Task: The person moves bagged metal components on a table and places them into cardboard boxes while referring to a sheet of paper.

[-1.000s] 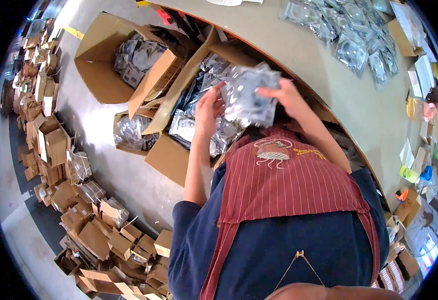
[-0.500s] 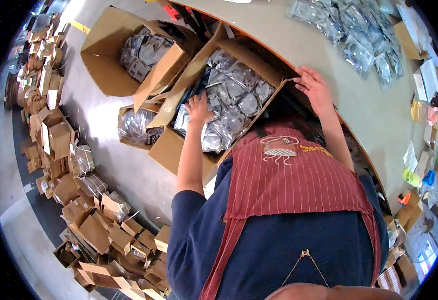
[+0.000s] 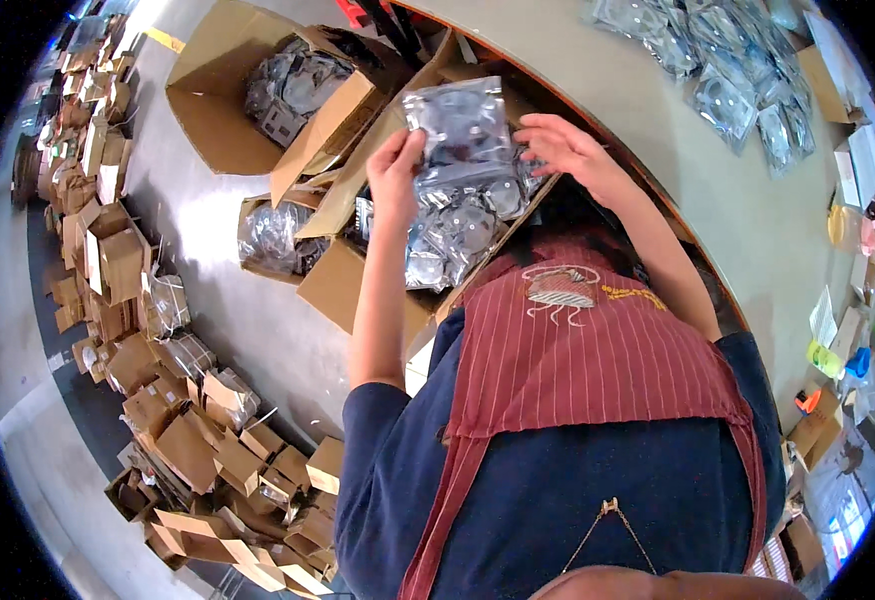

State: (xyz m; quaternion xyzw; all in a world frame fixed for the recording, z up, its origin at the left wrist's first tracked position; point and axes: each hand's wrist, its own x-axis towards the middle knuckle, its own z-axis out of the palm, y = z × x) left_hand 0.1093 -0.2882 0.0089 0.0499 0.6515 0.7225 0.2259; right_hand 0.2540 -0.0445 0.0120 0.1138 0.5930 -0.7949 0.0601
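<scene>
The left hand (image 3: 395, 172) gripped the left edge of a clear plastic bag (image 3: 461, 130), holding it up above an open cardboard box (image 3: 350, 285) full of similar bags. The right hand (image 3: 565, 150) touched the bag's right edge, fingers curled loosely against it.

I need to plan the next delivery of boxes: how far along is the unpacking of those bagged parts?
Done: a spread of clear bags already lies on the table. In hand: the left hand holds one bag above the open carton, the right hand close to its edge. Left: that carton looks well filled, and two more open boxes on the floor also hold bags.
</scene>
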